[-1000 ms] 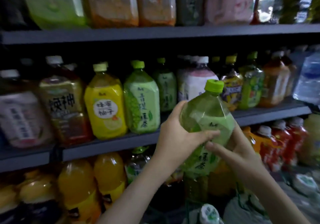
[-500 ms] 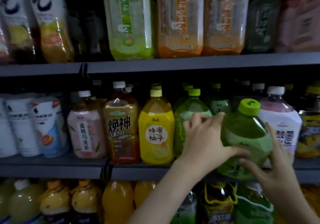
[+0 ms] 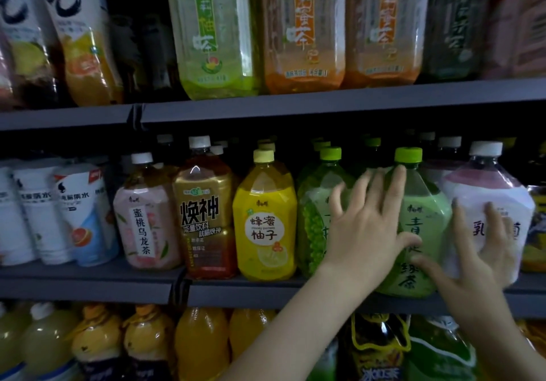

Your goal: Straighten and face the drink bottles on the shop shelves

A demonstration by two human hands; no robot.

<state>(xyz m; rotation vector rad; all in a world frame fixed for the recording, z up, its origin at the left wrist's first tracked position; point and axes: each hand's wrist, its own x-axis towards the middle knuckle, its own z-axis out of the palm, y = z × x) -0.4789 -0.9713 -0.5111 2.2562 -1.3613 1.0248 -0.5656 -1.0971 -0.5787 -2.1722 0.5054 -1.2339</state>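
Note:
A green tea bottle (image 3: 425, 212) with a green cap stands upright at the front edge of the middle shelf (image 3: 88, 286), label facing out. My left hand (image 3: 363, 233) lies against its left side with spread, straight fingers and the thumb across the label. My right hand (image 3: 478, 262) is on its right, thumb at the bottle's lower front, fingers flat on the neighbouring white and pink bottle (image 3: 487, 185).
Left of the green tea stand another green bottle (image 3: 310, 227), a yellow pomelo bottle (image 3: 266, 218), a brown bottle (image 3: 204, 209) and a peach tea bottle (image 3: 144, 218). Large bottles fill the upper shelf (image 3: 295, 106). Orange and yellow drinks line the shelf below.
The green tea bottle went from being held in front of the shelves to standing on the middle shelf. Both hands have loosened from gripping it to spread fingers.

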